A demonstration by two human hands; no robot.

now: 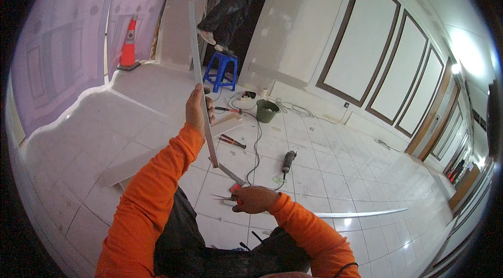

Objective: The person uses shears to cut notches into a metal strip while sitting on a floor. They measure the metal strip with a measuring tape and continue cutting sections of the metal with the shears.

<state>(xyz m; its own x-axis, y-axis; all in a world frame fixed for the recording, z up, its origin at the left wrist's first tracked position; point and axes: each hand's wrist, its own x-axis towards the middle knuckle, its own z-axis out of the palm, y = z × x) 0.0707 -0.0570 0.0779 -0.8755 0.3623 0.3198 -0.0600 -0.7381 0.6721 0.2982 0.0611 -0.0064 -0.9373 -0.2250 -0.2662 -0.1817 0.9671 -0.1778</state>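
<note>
My left hand (196,107) is closed round a long, narrow metal strip (195,52), held upright and slightly tilted over the tiled floor. A short grey flat piece (229,172) slants from near the strip's lower end toward my right hand; I cannot tell whether they are joined. My right hand (257,199) is closed on a red-handled tool (238,202) with thin pointed tips facing left. Its exact kind is mostly hidden by my fingers. Beyond the strip, a pair of red-and-black-handled pliers or cutters (232,142) lies on the floor.
A black power tool (288,161) with a cord, a dark bucket (267,111) and another metal strip (361,214) lie about. Someone in dark trousers (230,11) stands on a blue stool (221,71) at the doorway. An orange cone (129,47) stands by purple sheeting (63,47).
</note>
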